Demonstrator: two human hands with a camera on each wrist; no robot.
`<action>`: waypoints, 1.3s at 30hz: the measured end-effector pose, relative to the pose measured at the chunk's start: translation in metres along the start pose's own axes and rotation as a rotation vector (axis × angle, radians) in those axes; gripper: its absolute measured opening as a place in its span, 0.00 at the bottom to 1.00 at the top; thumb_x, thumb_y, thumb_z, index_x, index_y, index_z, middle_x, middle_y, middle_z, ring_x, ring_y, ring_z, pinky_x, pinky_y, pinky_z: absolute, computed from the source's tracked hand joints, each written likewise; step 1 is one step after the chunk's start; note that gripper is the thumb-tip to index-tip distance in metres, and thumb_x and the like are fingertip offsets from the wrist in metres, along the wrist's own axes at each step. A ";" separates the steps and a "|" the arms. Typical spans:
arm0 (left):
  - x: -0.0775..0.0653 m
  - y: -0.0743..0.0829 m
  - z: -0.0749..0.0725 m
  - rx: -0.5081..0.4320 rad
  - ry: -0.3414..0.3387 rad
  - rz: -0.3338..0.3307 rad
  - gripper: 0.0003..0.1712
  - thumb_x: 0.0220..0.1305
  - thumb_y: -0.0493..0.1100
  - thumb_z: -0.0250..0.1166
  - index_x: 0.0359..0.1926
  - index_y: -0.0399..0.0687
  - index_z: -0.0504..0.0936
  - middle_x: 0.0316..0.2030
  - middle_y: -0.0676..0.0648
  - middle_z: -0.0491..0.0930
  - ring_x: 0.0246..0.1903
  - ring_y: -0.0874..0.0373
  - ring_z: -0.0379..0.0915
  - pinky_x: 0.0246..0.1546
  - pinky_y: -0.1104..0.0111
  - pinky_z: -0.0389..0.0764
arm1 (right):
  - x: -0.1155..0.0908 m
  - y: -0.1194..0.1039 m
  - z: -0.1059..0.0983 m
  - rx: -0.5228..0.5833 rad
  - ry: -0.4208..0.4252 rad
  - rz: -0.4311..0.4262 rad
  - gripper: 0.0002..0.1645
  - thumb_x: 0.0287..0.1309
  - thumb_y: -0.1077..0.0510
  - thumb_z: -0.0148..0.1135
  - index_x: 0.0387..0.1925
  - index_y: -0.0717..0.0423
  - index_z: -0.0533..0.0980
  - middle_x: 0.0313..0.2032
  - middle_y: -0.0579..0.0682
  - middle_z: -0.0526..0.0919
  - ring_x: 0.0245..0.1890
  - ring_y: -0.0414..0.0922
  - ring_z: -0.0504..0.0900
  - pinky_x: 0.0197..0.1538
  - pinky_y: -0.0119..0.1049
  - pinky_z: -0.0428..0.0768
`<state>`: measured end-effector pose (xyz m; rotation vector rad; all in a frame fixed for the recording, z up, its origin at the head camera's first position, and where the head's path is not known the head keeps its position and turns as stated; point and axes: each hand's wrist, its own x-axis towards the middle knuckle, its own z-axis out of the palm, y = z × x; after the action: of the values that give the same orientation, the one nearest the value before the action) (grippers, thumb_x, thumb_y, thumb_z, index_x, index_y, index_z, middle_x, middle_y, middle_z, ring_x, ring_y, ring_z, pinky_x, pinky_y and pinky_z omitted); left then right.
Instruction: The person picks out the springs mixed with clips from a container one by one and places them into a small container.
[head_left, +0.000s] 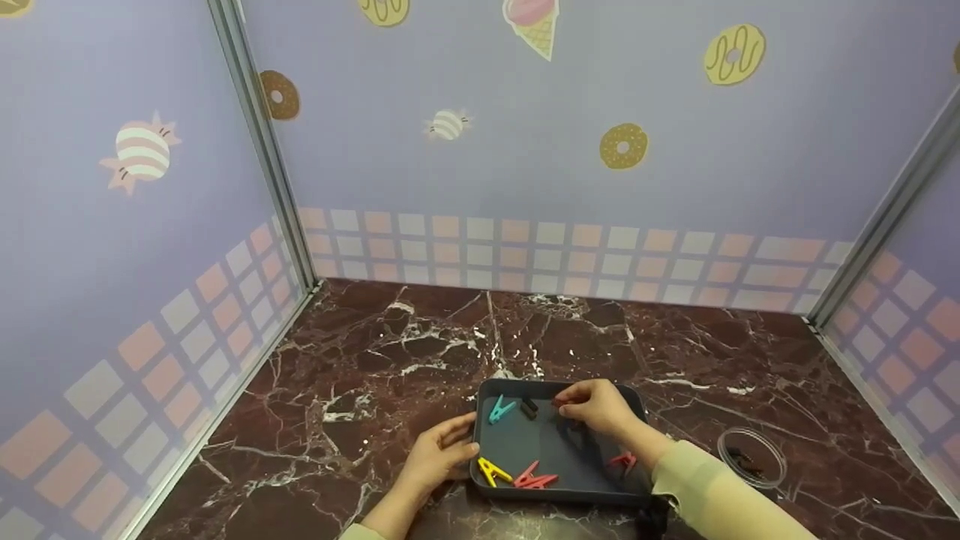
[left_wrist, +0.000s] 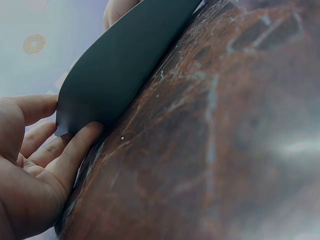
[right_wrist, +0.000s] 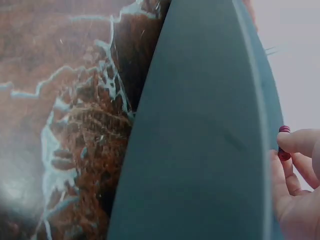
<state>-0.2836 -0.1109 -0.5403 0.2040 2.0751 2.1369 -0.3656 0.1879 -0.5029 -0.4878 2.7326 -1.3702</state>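
A dark grey rectangular tray [head_left: 559, 491] stands on the table with small items in it. Over its far right part, my right hand [head_left: 600, 409] pinches a small dark red ridged cylinder [right_wrist: 284, 142] between thumb and fingers. My left hand [head_left: 439, 454] rests against the tray's left side, its fingers extended along the outer wall [left_wrist: 107, 70]. Inside lie a teal clothespin [head_left: 501, 409], dark brown small cylinders [head_left: 529, 409], a yellow clothespin [head_left: 493, 472] and red clothespins [head_left: 534, 478]. Another red clothespin [head_left: 624, 460] lies beside my right forearm.
A round clear container [head_left: 780, 480] with small dark pieces inside stands right of the tray, close to my right sleeve [head_left: 712, 487]. The marbled table [head_left: 360, 375] is enclosed by patterned panels [head_left: 525, 180] at the back and both sides.
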 end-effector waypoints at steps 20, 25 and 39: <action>0.000 -0.002 -0.003 -0.003 -0.002 -0.002 0.36 0.67 0.37 0.66 0.73 0.30 0.66 0.70 0.24 0.67 0.67 0.33 0.72 0.42 0.52 0.90 | -0.039 -0.017 -0.068 0.150 -0.115 -0.129 0.13 0.62 0.64 0.69 0.47 0.67 0.85 0.45 0.65 0.89 0.39 0.31 0.87 0.44 0.24 0.86; 0.001 -0.002 -0.002 0.004 0.006 -0.010 0.37 0.66 0.37 0.67 0.73 0.30 0.67 0.70 0.24 0.68 0.67 0.34 0.73 0.42 0.53 0.91 | -0.056 -0.012 -0.091 0.137 -0.095 -0.119 0.14 0.62 0.63 0.70 0.48 0.67 0.85 0.44 0.67 0.88 0.37 0.32 0.87 0.40 0.25 0.85; 0.000 -0.002 -0.002 0.009 0.004 -0.014 0.36 0.66 0.38 0.67 0.72 0.31 0.68 0.70 0.25 0.68 0.67 0.34 0.73 0.42 0.54 0.91 | -0.100 0.016 -0.146 0.101 -0.079 -0.032 0.19 0.66 0.58 0.68 0.52 0.66 0.83 0.47 0.55 0.90 0.40 0.37 0.89 0.38 0.32 0.88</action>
<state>-0.2844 -0.1128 -0.5419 0.1857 2.0823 2.1228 -0.3011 0.3400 -0.4372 -0.5677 2.5900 -1.4547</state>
